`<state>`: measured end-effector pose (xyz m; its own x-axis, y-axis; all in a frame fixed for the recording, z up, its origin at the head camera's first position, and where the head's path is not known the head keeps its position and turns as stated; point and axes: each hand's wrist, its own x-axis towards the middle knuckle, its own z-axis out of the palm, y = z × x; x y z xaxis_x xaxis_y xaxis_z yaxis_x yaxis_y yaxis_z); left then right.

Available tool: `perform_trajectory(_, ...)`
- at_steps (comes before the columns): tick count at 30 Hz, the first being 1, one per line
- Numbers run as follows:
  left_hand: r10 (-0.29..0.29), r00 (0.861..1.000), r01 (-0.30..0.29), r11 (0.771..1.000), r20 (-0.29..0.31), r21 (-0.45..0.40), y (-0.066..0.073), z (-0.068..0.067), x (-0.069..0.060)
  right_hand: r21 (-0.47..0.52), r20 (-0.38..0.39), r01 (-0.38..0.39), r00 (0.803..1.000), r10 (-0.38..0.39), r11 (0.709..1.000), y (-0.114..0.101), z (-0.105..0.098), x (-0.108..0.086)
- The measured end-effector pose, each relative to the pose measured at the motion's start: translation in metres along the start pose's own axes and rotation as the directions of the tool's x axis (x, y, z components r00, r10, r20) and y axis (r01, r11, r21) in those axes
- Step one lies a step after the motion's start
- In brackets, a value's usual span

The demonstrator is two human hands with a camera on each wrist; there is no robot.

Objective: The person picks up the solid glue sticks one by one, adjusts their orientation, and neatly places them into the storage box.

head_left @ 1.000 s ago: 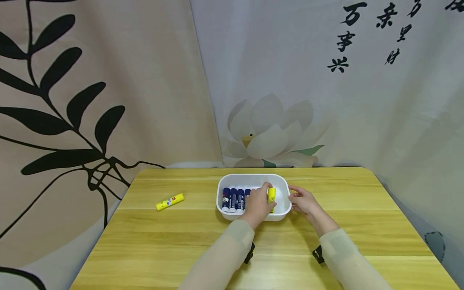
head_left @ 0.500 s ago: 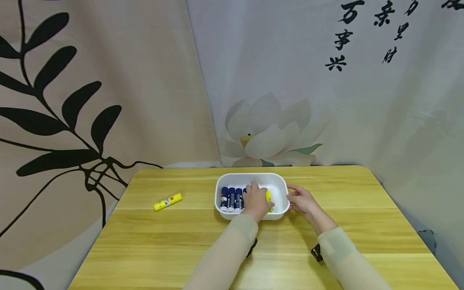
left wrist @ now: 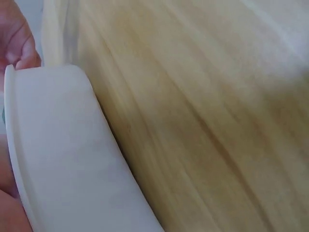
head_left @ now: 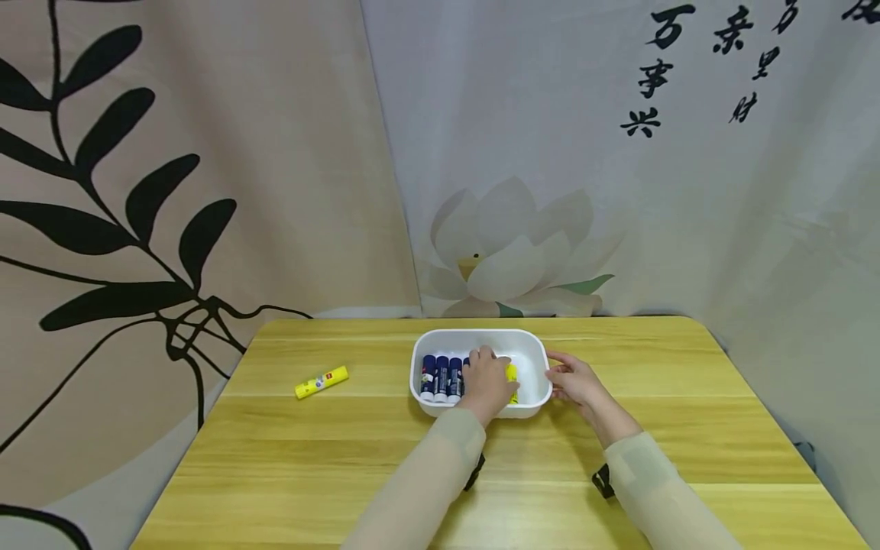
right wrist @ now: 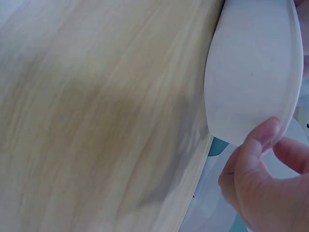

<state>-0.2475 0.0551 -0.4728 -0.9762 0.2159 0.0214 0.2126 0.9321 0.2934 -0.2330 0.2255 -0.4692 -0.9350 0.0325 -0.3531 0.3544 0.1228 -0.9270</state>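
A white plastic bin (head_left: 532, 410) holds a row of dark blue glue sticks (head_left: 441, 378) with white ends and a yellow glue stick (head_left: 512, 374). My left hand (head_left: 485, 386) reaches in over the near rim. Its fingers cover part of the row, and its thumb lies across the yellow stick; whether it grips one is hidden. At the bin's right end, my right hand (head_left: 576, 382) pinches the rim. In the right wrist view, the thumb (right wrist: 265, 130) presses the outer wall, with a finger on the other side.
Another yellow glue stick (head_left: 321, 382) lies on the wooden table (head_left: 309, 473), left of the bin. Behind the table hangs a printed curtain (head_left: 309, 153). The table's back edge runs just beyond the bin.
My left hand has shifted a little left inside the bin, and its fingers now lie over the blue sticks. The yellow stick beside it is more covered. My right hand stays at the rim.
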Motion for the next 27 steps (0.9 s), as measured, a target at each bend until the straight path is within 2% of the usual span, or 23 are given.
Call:
perform_trajectory(5, 0.072, 0.992, -0.082, 0.991, -0.1, -0.108, -0.006, -0.002, -0.007, -0.011, -0.007, -0.01, 1.0, 0.01, 1.0, 0.0, 0.001, -0.001)
perform_trajectory(9, 0.112, 0.982, -0.145, 0.965, -0.153, -0.219, -0.017, -0.016, -0.019, -0.016, -0.004, -0.012, 1.0, 0.012, 1.0, -0.001, 0.001, -0.001)
perform_trajectory(13, 0.132, 0.967, -0.192, 0.939, -0.216, -0.287, -0.037, -0.03, -0.03, -0.015, -0.005, -0.011, 1.0, 0.011, 1.0, -0.001, 0.0, -0.001)
perform_trajectory(17, 0.12, 0.949, -0.22, 0.916, -0.293, -0.336, -0.068, -0.042, -0.039, -0.014, -0.013, -0.014, 1.0, 0.013, 1.0, 0.0, 0.001, -0.001)
perform_trajectory(22, 0.052, 0.938, -0.191, 0.902, -0.342, -0.387, -0.111, -0.049, -0.05, -0.021, -0.006, -0.015, 1.0, 0.015, 1.0, 0.0, 0.001, 0.0)
perform_trajectory(27, -0.033, 0.949, -0.099, 0.913, -0.313, -0.397, -0.152, -0.053, -0.062, -0.032, -0.011, -0.016, 1.0, 0.016, 0.999, 0.0, 0.001, 0.0)
